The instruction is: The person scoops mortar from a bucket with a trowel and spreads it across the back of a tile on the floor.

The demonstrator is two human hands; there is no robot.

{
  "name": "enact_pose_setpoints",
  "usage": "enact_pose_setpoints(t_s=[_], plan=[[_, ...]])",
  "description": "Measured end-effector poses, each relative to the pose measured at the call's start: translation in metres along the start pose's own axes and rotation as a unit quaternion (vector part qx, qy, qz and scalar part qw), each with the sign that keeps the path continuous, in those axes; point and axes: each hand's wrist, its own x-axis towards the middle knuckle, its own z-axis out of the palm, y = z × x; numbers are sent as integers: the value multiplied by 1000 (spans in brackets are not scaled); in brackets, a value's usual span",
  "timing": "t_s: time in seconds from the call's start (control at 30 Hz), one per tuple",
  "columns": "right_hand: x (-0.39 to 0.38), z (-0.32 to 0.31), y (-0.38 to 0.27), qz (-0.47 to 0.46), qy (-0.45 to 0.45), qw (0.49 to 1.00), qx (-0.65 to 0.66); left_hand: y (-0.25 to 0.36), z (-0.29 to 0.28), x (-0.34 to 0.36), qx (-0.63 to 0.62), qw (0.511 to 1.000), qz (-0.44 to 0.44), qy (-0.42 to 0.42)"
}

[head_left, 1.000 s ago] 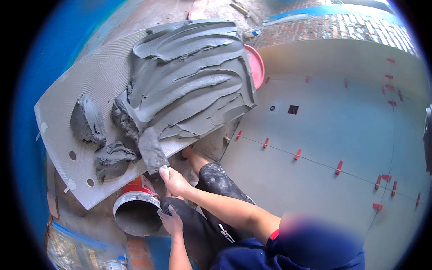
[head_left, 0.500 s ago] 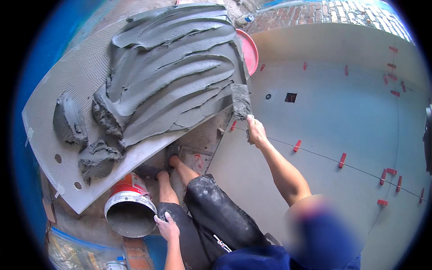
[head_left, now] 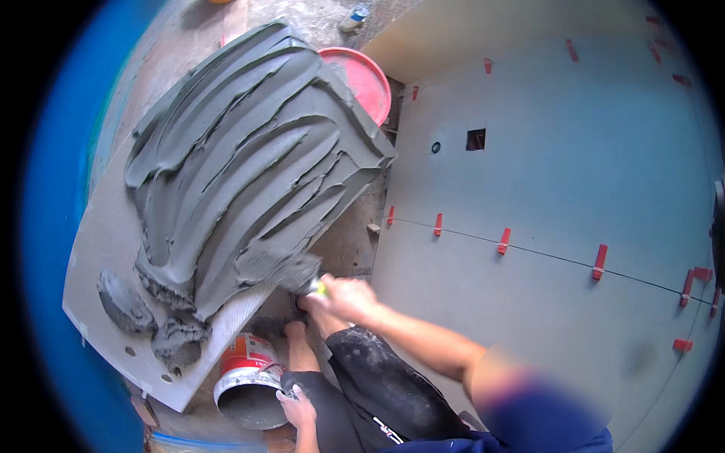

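My right hand [head_left: 349, 299] is closed round the yellow-green handle of a trowel [head_left: 302, 273]. The grey-coated, slightly blurred blade lies at the near right edge of thick grey mortar [head_left: 234, 162]. That mortar is spread in curved ridges over a large pale tile [head_left: 102, 241], with loose lumps of mortar [head_left: 124, 300] on its near left part. My left hand [head_left: 300, 409] is by my knee, beside the rim of a red and white bucket [head_left: 245, 371]. Its fingers are apart and seem to hold nothing. Grey residue coats the bucket's inside.
On the right stands a surface of large grey tiles [head_left: 544, 181] with red wedges [head_left: 504, 241] along the joints. It has a square cutout [head_left: 475, 140] and a small round hole. A pink-red round lid or tub [head_left: 366, 87] sits behind the mortared tile. Blue sheeting [head_left: 53, 226] lines the left.
My right hand has swept the trowel left and nearer, from beside the mortar's right corner onto its near edge. The whole view has shifted and turned. My left hand stays by the bucket.
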Motion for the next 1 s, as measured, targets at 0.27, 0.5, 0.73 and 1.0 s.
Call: enact_pose_setpoints(t_s=[0.27, 0.5, 0.73, 1.0], plan=[[69, -153, 176, 232, 223, 909, 265, 23, -2, 2, 38, 999, 2, 4], [145, -136, 87, 137, 73, 687, 710, 30, -8, 1, 69, 997, -15, 1], [172, -63, -65, -60, -14, 868, 493, 43, 5, 1, 83, 996, -13, -22], [191, -221, 38, 73, 203, 976, 13, 33, -2, -5, 17, 999, -40, -2]])
